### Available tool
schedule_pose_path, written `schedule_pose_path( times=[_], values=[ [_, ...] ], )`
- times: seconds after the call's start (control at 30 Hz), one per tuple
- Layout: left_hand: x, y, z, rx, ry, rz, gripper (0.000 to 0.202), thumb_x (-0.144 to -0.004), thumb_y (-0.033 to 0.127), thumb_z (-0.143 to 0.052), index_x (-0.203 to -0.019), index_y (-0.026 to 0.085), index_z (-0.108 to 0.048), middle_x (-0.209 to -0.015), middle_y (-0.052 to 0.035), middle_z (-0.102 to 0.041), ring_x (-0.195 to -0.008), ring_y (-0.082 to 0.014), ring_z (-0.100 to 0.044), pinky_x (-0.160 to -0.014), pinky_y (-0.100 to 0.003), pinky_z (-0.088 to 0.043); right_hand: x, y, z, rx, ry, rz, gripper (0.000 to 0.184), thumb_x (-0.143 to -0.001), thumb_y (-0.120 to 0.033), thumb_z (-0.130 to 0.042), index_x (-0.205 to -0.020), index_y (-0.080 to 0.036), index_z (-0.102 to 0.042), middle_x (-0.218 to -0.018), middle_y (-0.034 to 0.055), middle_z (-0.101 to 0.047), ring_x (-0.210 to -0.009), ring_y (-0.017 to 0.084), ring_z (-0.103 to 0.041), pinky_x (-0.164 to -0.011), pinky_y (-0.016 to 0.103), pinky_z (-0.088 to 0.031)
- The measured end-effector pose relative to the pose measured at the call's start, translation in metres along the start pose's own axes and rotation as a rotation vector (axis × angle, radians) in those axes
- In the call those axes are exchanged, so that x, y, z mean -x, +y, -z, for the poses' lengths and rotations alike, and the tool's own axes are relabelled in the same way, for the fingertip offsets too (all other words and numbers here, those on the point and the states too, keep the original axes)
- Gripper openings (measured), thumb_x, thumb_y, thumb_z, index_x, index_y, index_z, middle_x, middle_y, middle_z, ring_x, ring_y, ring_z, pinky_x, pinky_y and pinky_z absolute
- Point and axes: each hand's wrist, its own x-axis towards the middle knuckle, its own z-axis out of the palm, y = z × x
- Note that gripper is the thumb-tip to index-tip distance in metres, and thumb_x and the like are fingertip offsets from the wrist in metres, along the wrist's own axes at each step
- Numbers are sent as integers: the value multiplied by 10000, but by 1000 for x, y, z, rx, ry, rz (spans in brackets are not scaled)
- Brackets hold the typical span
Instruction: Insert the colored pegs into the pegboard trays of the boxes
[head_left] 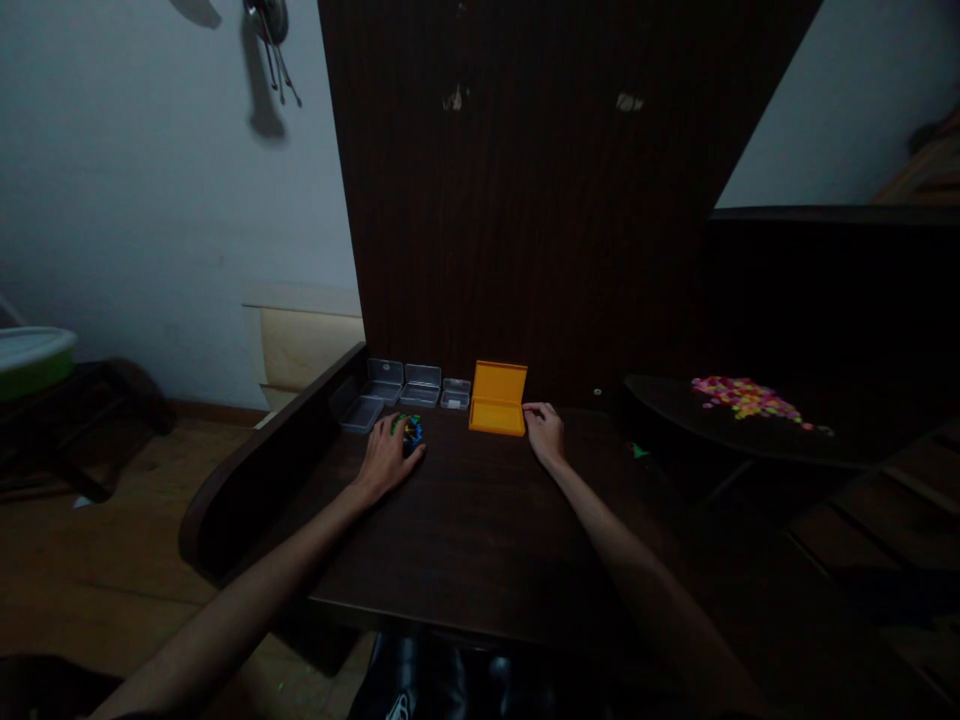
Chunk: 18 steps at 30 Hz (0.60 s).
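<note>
My left hand (385, 457) lies over a small pile of green, yellow and blue pieces (412, 431), its thumb spread away from the fingers. What kind of pieces they are is too dark and small to tell, and the hand covers part of them. An orange plastic box (498, 416) stands with its lid raised at the back of the dark wooden desk (465, 520). At that box's right edge is my right hand (546, 432), fingers bent and the fingertips closed at the rim. No pieces show inside the box.
Left of the orange box stand clear plastic cases with raised lids: a small one (455, 396), a middle one (420, 390) and a larger one (363, 413). Many pink and yellow bits (750, 398) lie on a side shelf (675, 415). A raised side panel (270, 450) bounds the desk's left.
</note>
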Motion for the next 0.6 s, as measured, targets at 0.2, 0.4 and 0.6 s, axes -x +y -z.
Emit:
schedule_pose_path(
  times=[0.2,0.4,0.6],
  values=[
    [-11,-10,-13,77,-63,99,610,-817,503,-563,-1294,137,-459,-1378,-177,-458,-1307,-338,-399,-1098,-470,-336,22,-21,-11,74,-130,200,213,-815,-208,-477,-833,-156,-683,-828,42,-606,-618,133,-491,-609,246,-420],
    [-35,-8,-20,79,-174,119,601,-851,508,-515,-1321,137,-466,-1441,-173,-441,-1365,-339,-359,-1119,-460,-299,43,-27,-9,256,-276,426,220,-841,-142,-465,-892,-170,-678,-897,68,-605,-810,172,-585,-745,262,-465],
    [-46,-5,-22,96,-214,47,398,-890,427,-468,-1140,147,-598,-1318,-155,-566,-1281,-298,-472,-1087,-424,-357,54,-23,-4,419,-371,463,225,-853,-124,-487,-963,-190,-671,-976,62,-620,-815,156,-604,-760,246,-482]
  ],
)
